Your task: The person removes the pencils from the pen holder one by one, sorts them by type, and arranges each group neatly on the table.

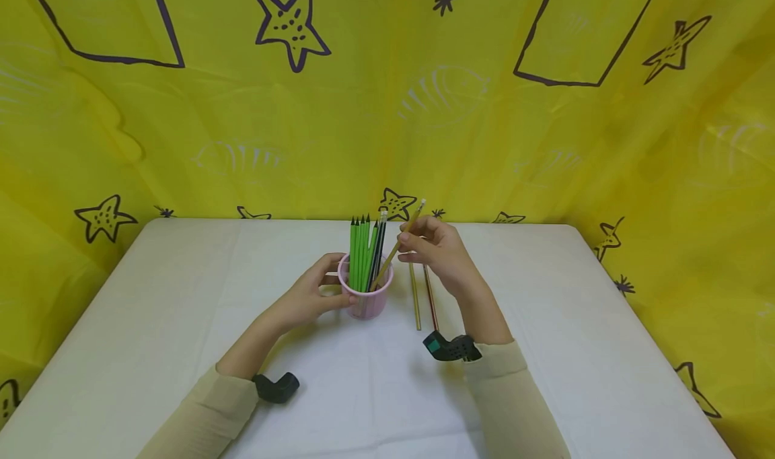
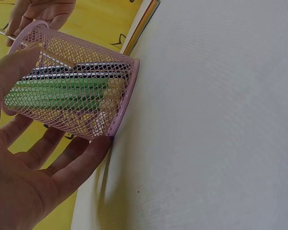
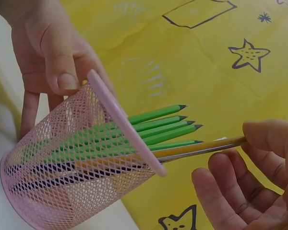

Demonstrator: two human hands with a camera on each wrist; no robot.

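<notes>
Yellow pencil: pinched in the right hand, long axis slanting down from far right to near left, lower end inside the pink mesh cup.
Cup: left of that pinch, gripped by the left hand.
Loose pencils: two, right of the cup.

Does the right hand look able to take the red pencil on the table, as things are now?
Probably not yet: the right hand is near the red pencil, with nothing apparently between, but pinches a yellow pencil reaching into the pink mesh cup.
</notes>
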